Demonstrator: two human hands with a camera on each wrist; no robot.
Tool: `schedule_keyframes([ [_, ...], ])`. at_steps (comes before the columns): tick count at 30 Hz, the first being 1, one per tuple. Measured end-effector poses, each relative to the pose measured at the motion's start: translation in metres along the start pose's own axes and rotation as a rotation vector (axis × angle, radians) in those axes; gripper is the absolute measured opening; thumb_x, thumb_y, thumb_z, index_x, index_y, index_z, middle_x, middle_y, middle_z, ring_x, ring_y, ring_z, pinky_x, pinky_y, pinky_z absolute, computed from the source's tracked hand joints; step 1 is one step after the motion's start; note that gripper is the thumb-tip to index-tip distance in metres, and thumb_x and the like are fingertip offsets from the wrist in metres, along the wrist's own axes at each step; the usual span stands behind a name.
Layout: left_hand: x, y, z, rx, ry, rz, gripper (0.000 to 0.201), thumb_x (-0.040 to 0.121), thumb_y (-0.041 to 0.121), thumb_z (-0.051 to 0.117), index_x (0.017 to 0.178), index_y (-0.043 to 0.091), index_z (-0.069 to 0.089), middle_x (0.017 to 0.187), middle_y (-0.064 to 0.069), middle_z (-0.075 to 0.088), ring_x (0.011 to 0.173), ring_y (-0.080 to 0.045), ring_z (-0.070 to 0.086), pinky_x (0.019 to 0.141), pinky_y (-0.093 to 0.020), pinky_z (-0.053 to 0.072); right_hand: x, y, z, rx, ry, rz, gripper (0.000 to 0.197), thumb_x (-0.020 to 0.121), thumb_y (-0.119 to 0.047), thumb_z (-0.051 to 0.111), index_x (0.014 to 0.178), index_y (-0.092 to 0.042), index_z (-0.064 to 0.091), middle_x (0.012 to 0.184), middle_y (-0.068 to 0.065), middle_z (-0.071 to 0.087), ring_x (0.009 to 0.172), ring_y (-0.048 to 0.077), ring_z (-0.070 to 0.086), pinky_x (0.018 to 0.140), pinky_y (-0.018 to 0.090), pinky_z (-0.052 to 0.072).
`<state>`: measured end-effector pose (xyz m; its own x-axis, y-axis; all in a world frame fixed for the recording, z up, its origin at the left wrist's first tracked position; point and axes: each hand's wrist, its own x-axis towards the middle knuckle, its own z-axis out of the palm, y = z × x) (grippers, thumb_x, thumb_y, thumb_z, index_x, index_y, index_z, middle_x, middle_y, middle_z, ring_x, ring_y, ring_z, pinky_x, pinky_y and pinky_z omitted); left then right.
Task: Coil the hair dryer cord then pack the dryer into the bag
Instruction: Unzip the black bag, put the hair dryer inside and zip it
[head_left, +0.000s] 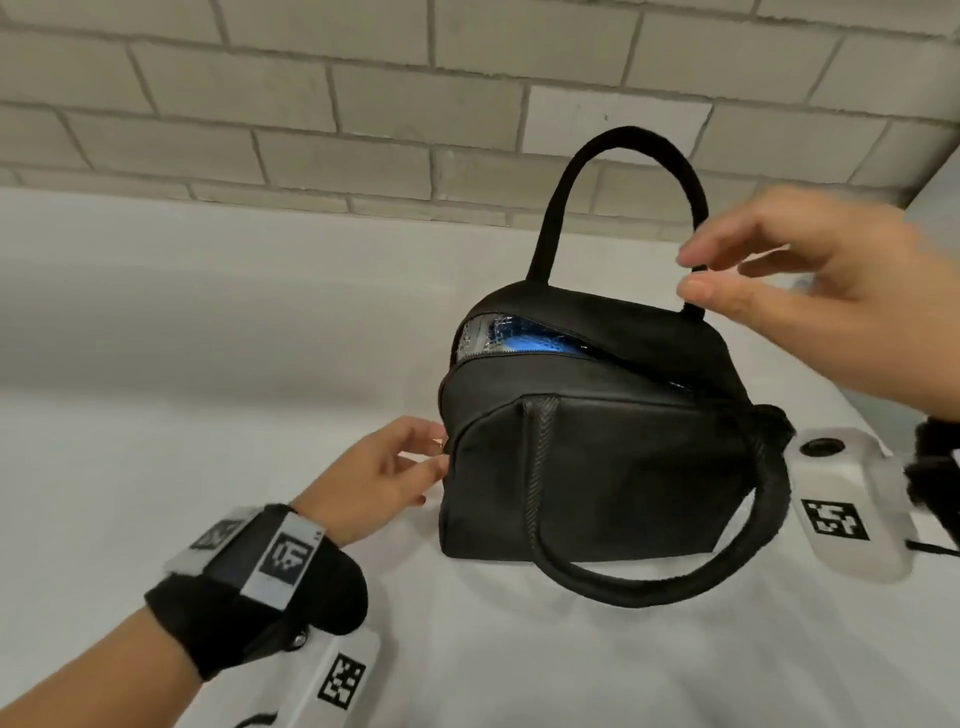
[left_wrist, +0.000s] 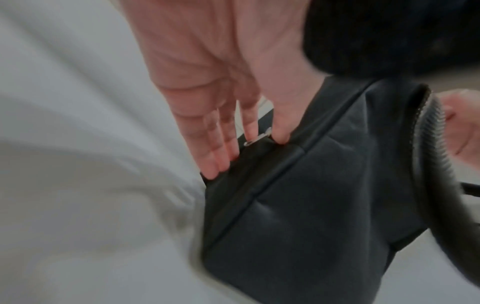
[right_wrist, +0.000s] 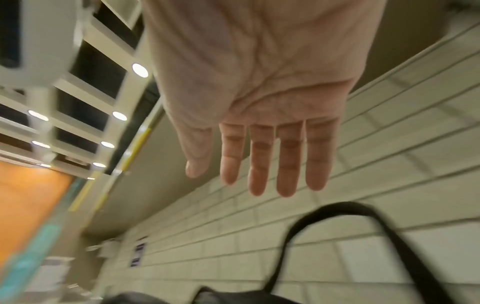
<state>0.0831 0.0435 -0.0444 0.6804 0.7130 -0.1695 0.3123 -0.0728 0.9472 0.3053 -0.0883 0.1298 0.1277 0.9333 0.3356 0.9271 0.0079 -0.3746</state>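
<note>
A black bag (head_left: 597, 467) stands on the white cloth, its top zip partly undone. Through the gap I see silver lining and the blue hair dryer (head_left: 535, 343) inside; the cord is hidden. My left hand (head_left: 439, 449) reaches the bag's left end. In the left wrist view its thumb and fingertips (left_wrist: 233, 156) touch the fabric on either side of the metal zipper pull (left_wrist: 257, 136), fingers nearly straight. My right hand (head_left: 688, 274) hovers open beside the upright handle (head_left: 613, 145), thumb and forefinger apart. The right wrist view shows the right hand's fingers (right_wrist: 259, 164) spread above that handle (right_wrist: 337, 207).
The bag's second handle (head_left: 675, 587) droops over its front onto the cloth (head_left: 208, 364). A grey brick wall (head_left: 363, 104) runs close behind. A white unit with a black marker (head_left: 841, 499) sits by the bag's right side, a black cable (head_left: 930, 545) next to it.
</note>
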Motion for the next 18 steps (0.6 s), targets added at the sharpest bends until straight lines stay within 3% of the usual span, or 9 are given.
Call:
schedule_keyframes([
  [3,0.004,-0.002,0.007,-0.075,0.109,0.004,0.009,0.086,0.013,0.055,0.088,0.022,0.056,0.096,-0.01,0.062,0.084,-0.022,0.064,0.077,-0.036,0.055,0.01,-0.044,0.011,-0.145,-0.28,-0.114,0.042,0.069,-0.069,0.039,0.1,-0.045,0.051,0.099,-0.025,0.059,0.088,-0.011,0.05,0.071,0.02,0.043],
  [5,0.005,-0.001,0.008,-0.134,0.135,-0.012,0.006,0.084,0.01,0.057,0.081,0.016,0.057,0.085,-0.01,0.063,0.076,-0.02,0.065,0.075,-0.034,0.057,0.016,-0.06,0.024,-0.298,-0.427,-0.17,0.043,0.072,-0.066,0.037,0.109,-0.046,0.046,0.109,-0.024,0.057,0.096,-0.008,0.049,0.079,0.026,0.045],
  [7,0.005,0.0,0.007,-0.218,0.139,-0.03,0.008,0.082,0.007,0.06,0.075,0.012,0.058,0.075,-0.007,0.063,0.065,-0.013,0.064,0.068,-0.024,0.058,0.022,-0.069,0.039,-0.394,-0.514,-0.219,0.043,0.077,-0.059,0.037,0.116,-0.043,0.043,0.118,-0.022,0.053,0.11,0.003,0.047,0.09,0.035,0.044],
  [14,0.007,0.001,0.002,-0.55,0.129,-0.131,0.005,0.08,-0.001,0.059,0.081,0.004,0.06,0.079,-0.01,0.063,0.068,-0.015,0.063,0.065,-0.02,0.056,0.041,-0.079,0.072,-0.46,-0.63,-0.281,0.04,0.087,-0.045,0.046,0.124,-0.029,0.047,0.125,-0.005,0.052,0.118,0.016,0.044,0.096,0.037,0.04],
  [16,0.01,0.0,-0.001,-0.597,0.137,-0.144,0.015,0.08,-0.004,0.057,0.095,-0.001,0.057,0.082,-0.012,0.061,0.07,-0.018,0.061,0.063,-0.019,0.056,0.047,-0.085,0.08,-0.52,-0.628,-0.353,0.038,0.088,-0.042,0.046,0.122,-0.024,0.051,0.125,-0.002,0.051,0.115,0.02,0.043,0.097,0.039,0.039],
  [18,0.013,0.0,-0.004,-0.64,0.159,-0.129,0.014,0.08,-0.006,0.055,0.093,0.0,0.056,0.073,-0.008,0.065,0.066,-0.016,0.062,0.061,-0.019,0.055,0.051,-0.094,0.092,-0.626,-0.642,-0.448,0.034,0.089,-0.039,0.046,0.115,-0.02,0.057,0.121,-0.001,0.053,0.11,0.022,0.044,0.092,0.037,0.038],
])
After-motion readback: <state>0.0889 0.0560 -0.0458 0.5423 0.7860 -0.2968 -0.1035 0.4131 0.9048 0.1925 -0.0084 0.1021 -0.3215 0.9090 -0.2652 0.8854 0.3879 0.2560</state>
